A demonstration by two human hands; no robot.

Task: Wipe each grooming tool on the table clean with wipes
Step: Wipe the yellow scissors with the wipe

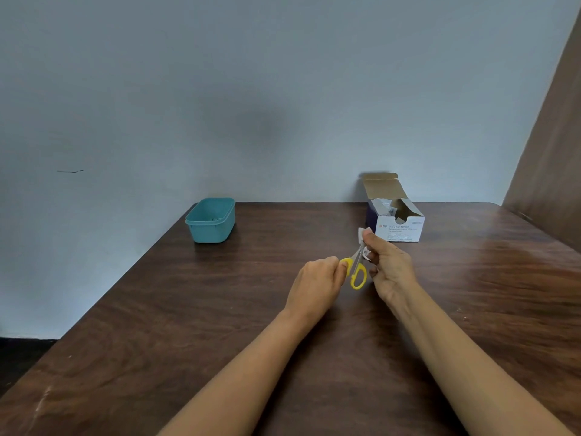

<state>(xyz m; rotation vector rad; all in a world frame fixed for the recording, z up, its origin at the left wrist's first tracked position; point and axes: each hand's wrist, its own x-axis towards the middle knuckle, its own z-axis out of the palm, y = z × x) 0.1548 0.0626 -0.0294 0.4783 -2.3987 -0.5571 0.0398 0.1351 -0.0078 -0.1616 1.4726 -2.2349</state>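
Small scissors with yellow handles [357,273] are held above the middle of the dark wooden table [157,325]. My left hand [316,286] grips one yellow handle loop. My right hand [388,269] pinches a white wipe [363,235] around the metal blades, which point up and away from me. The blades are mostly hidden by the wipe and my fingers.
An open white and blue box of alcohol swabs [399,226] stands just behind my right hand near the wall. A teal plastic tub [211,220] sits at the table's far left edge. A brown panel [547,146] rises at the right.
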